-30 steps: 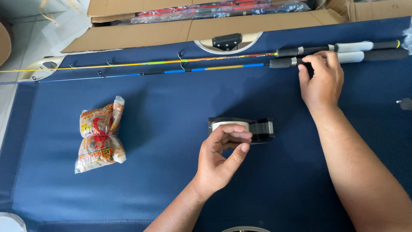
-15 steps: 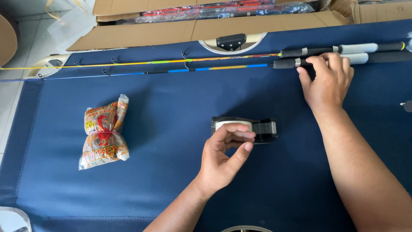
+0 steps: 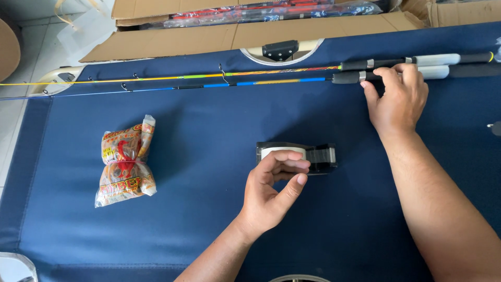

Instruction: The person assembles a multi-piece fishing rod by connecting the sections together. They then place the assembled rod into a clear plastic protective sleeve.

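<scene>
A blue padded table (image 3: 182, 230) fills nearly the whole view, and everything you are working with lies on it. Beyond its far edge sit flattened cardboard boxes (image 3: 209, 39) with long packaged items lying in them.

Along the far edge run 2 fishing rods, side by side and almost touching — a yellow rod (image 3: 156, 79) farther from you and a blue rod (image 3: 219, 85) just nearer, both with thin tips running off past the left edge and dark handles with pale grips toward the far right corner.

Your right hand (image 3: 397, 99) rests on those handles near the far right corner; the fingers are curled over the blue rod's dark handle (whether they close fully around it cannot be told from above).

Toward the left side of the table, well apart from both hands, lies a bag of rubber bands (image 3: 125, 162), orange and red, pinched at the middle.

Near the centre of the table sits a black tape dispenser (image 3: 308, 156) holding a white roll. Your left hand (image 3: 271, 196) is on its near left end — fingers bent over the roll, thumb raised just beside them with a narrow gap, not clamped on the dispenser.
</scene>
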